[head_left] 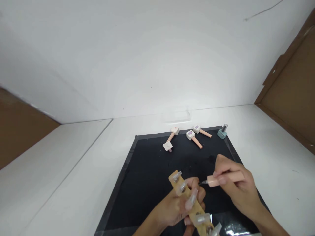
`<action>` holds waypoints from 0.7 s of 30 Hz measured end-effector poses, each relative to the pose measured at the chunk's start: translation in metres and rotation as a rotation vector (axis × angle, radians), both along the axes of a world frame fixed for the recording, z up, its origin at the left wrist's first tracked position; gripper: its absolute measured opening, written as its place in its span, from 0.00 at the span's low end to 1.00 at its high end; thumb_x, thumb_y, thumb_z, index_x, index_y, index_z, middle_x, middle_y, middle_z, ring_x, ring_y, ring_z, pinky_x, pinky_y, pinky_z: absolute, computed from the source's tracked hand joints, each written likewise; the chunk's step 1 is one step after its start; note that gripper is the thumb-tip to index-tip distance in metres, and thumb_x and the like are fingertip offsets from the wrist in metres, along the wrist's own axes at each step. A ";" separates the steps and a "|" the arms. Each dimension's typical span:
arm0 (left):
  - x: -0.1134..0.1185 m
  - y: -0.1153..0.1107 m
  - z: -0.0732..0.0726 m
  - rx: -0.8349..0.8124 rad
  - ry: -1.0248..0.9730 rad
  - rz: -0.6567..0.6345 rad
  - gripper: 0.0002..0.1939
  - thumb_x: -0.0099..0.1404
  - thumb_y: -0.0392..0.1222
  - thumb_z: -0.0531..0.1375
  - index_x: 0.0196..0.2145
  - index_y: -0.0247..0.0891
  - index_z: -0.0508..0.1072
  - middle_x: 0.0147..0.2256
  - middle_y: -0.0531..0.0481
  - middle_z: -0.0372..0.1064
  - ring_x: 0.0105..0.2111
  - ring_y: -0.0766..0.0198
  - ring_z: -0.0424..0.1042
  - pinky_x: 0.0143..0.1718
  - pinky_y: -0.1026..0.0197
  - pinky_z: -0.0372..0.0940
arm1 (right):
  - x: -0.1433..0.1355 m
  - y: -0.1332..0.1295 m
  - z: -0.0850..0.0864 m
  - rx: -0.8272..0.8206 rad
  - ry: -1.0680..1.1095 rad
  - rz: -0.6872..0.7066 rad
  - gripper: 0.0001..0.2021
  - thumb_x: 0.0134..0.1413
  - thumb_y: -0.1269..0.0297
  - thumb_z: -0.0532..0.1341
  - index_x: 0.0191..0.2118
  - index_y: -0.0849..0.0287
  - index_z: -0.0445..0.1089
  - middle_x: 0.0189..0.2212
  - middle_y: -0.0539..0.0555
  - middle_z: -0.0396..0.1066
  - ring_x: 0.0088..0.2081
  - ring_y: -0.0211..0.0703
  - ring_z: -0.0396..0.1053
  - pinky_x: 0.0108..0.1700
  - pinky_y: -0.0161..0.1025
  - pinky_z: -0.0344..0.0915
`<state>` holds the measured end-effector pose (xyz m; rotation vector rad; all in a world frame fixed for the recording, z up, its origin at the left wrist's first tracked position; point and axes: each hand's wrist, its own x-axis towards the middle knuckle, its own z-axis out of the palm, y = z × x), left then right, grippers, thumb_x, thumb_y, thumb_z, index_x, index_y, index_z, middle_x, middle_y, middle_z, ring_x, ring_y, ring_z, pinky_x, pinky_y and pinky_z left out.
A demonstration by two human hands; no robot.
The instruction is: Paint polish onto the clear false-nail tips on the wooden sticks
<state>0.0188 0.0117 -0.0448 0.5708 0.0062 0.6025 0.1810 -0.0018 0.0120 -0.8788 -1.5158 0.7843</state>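
My left hand (169, 207) is closed around a tan strip (197, 209) held at a slant over the black mat. Several clear nail tips (191, 199) stick up from the strip along its length. Pinched in my right hand (242, 186) is a nail polish brush (213, 181) with a long peach handle. Its dark bristle end points left and is close to the fingers of my left hand; whether it touches them I cannot tell. The lower end of the strip runs out of the bottom of the picture.
White nail polish bottles with peach caps (190, 135) lie along the back of the black mat (147, 164). A white square bottle (167, 146) is among them. A green bottle with a grey cap (222, 133) stands at the far right corner. Brown cardboard (292, 85) borders the right side.
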 end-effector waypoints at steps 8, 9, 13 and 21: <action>-0.003 0.002 -0.003 -0.015 0.029 -0.020 0.18 0.56 0.41 0.67 0.25 0.37 0.57 0.20 0.61 0.54 0.13 0.80 0.50 0.08 0.80 0.53 | -0.002 0.002 0.000 -0.103 0.009 -0.023 0.15 0.58 0.54 0.60 0.25 0.56 0.70 0.19 0.48 0.65 0.21 0.35 0.61 0.23 0.33 0.57; -0.003 0.003 -0.004 -0.014 0.039 -0.014 0.18 0.56 0.41 0.67 0.25 0.37 0.58 0.21 0.61 0.54 0.13 0.80 0.52 0.09 0.79 0.55 | -0.002 0.002 -0.001 -0.099 0.043 -0.037 0.15 0.58 0.53 0.60 0.25 0.56 0.70 0.18 0.47 0.65 0.21 0.35 0.60 0.23 0.32 0.57; -0.004 0.003 -0.005 0.015 0.081 0.001 0.17 0.57 0.43 0.66 0.27 0.38 0.58 0.21 0.60 0.57 0.14 0.78 0.54 0.09 0.75 0.63 | -0.002 0.004 -0.005 -0.151 0.066 0.076 0.16 0.55 0.49 0.61 0.25 0.56 0.71 0.18 0.47 0.65 0.20 0.35 0.59 0.22 0.31 0.55; -0.004 0.006 -0.004 0.086 0.173 0.070 0.16 0.57 0.42 0.66 0.27 0.38 0.59 0.20 0.61 0.57 0.15 0.78 0.55 0.13 0.73 0.67 | -0.002 0.008 -0.010 -0.171 0.071 0.004 0.17 0.52 0.50 0.63 0.23 0.58 0.71 0.19 0.48 0.66 0.21 0.36 0.62 0.23 0.32 0.58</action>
